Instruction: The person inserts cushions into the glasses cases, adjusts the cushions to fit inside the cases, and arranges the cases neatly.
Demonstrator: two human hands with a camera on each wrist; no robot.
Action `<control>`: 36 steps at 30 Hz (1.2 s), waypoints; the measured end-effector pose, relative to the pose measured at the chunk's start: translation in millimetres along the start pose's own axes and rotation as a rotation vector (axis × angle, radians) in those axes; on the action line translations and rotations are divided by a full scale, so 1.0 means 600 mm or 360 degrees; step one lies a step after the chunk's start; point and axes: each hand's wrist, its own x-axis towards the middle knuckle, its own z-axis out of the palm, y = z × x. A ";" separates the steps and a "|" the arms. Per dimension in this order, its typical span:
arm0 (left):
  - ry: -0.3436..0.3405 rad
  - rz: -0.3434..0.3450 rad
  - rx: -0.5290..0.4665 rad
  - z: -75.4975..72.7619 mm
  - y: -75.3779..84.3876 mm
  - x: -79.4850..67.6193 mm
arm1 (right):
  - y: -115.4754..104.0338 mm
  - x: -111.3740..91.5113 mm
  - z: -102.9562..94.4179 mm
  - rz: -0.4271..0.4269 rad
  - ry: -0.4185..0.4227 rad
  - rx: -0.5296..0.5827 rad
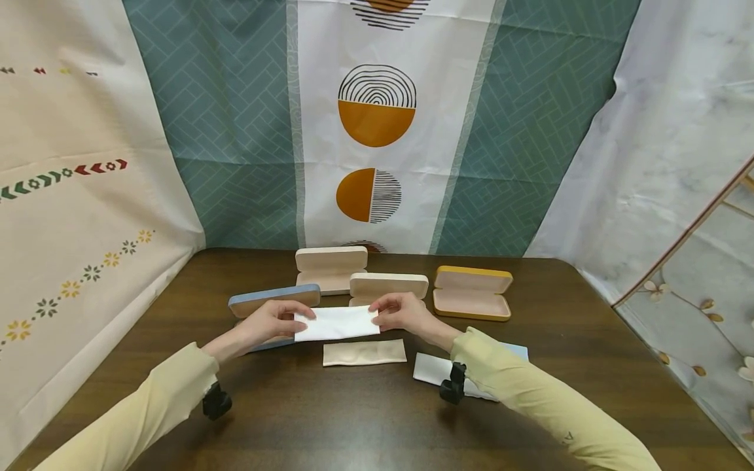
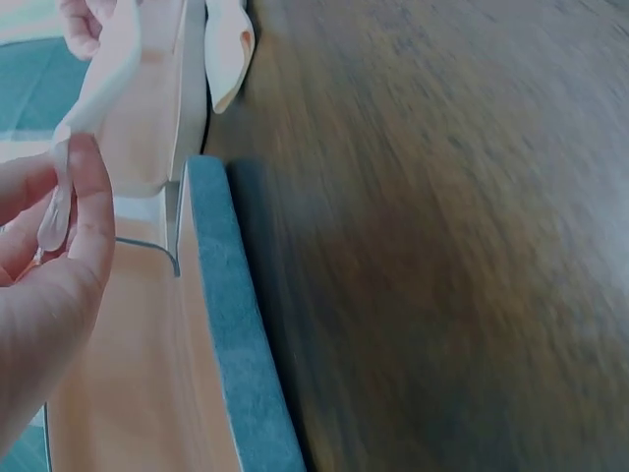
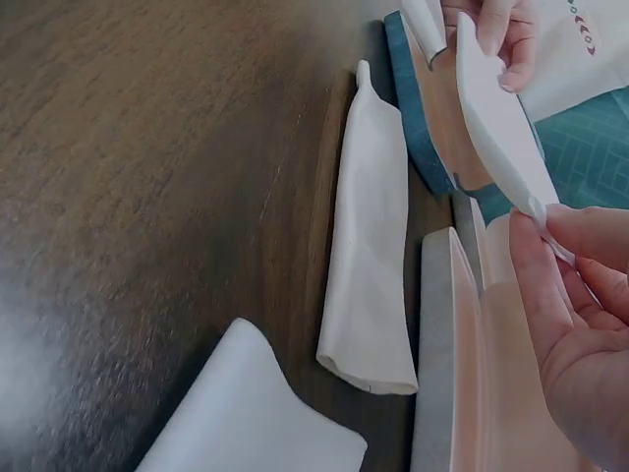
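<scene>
A white folded cloth is stretched level between both hands, above the table. My left hand pinches its left end between thumb and fingers, in front of an open blue glasses case. The right hand pinches the other end, in front of an open white glasses case. In the left wrist view the cloth's end shows as folded layers between thumb and fingertips. Just below the held cloth, a cream folded cloth lies flat on the table; the right wrist view shows this cream cloth lengthwise.
An open pale glasses case stands at the back, and an open yellow one to the right. Under the right forearm lie a white cloth and a light blue cloth. The dark wooden table meets hanging fabric behind.
</scene>
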 end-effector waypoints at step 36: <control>0.0251 -0.0134 0.0296 -0.097 -0.056 -0.088 | 0.011 0.100 0.140 -0.0004 0.0082 0.0036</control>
